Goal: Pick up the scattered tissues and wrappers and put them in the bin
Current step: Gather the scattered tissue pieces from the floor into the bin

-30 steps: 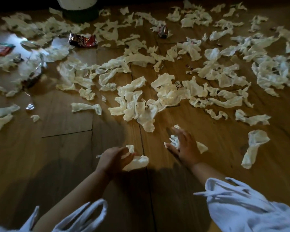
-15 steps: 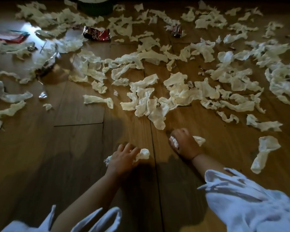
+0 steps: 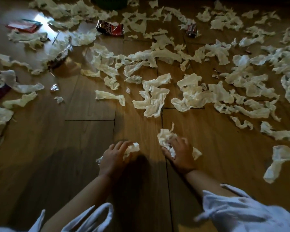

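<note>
Risk: we are expecting trailing ends dropping in transit | left hand (image 3: pixel 114 158) fingers (image 3: pixel 122 145) curling round crumpled white tissue scrap (image 3: pixel 133 148) on wooden plank floor (image 3: pixel 84 148) | right hand (image 3: pixel 180 154) clutching larger white tissue wad (image 3: pixel 166 136) | dark green bin (image 3: pixel 110 5) sitting well apart

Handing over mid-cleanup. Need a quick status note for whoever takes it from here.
Left hand: grips a crumpled tissue at the floor.
Right hand: grips a tissue wad.
Bin: only its dark base shows, at the top edge.
Done: two handfuls gathered, not yet binned.
Left: tissues scattered across the wooden floor, a red wrapper, a small wrapper.
</note>
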`<action>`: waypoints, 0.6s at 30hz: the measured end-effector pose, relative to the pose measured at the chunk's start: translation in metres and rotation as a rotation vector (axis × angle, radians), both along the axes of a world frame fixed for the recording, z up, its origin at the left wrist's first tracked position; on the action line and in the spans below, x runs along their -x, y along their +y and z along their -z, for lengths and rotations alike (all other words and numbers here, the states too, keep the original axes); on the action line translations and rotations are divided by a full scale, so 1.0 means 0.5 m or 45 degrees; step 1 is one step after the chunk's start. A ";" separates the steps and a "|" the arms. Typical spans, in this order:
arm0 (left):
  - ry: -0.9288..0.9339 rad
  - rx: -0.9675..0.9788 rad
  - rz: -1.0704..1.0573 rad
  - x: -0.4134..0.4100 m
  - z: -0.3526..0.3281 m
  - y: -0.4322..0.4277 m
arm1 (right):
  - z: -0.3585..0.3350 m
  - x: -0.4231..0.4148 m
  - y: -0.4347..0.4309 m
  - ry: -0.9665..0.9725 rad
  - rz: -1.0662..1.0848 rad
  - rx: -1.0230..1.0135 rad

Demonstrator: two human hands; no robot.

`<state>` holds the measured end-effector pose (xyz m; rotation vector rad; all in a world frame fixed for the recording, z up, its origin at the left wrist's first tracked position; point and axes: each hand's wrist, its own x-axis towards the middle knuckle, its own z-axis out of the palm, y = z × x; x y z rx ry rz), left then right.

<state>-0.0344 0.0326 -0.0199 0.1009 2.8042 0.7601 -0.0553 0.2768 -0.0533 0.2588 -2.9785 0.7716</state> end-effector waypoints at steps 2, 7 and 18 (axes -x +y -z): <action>0.028 -0.027 0.008 -0.003 0.007 -0.002 | 0.001 -0.016 0.005 0.020 -0.017 0.011; 0.111 -0.152 -0.029 0.008 0.023 -0.008 | -0.010 0.003 0.006 0.018 -0.257 0.089; 0.028 -0.433 -0.392 0.119 -0.094 -0.043 | -0.115 0.160 -0.096 -0.494 -0.224 -0.258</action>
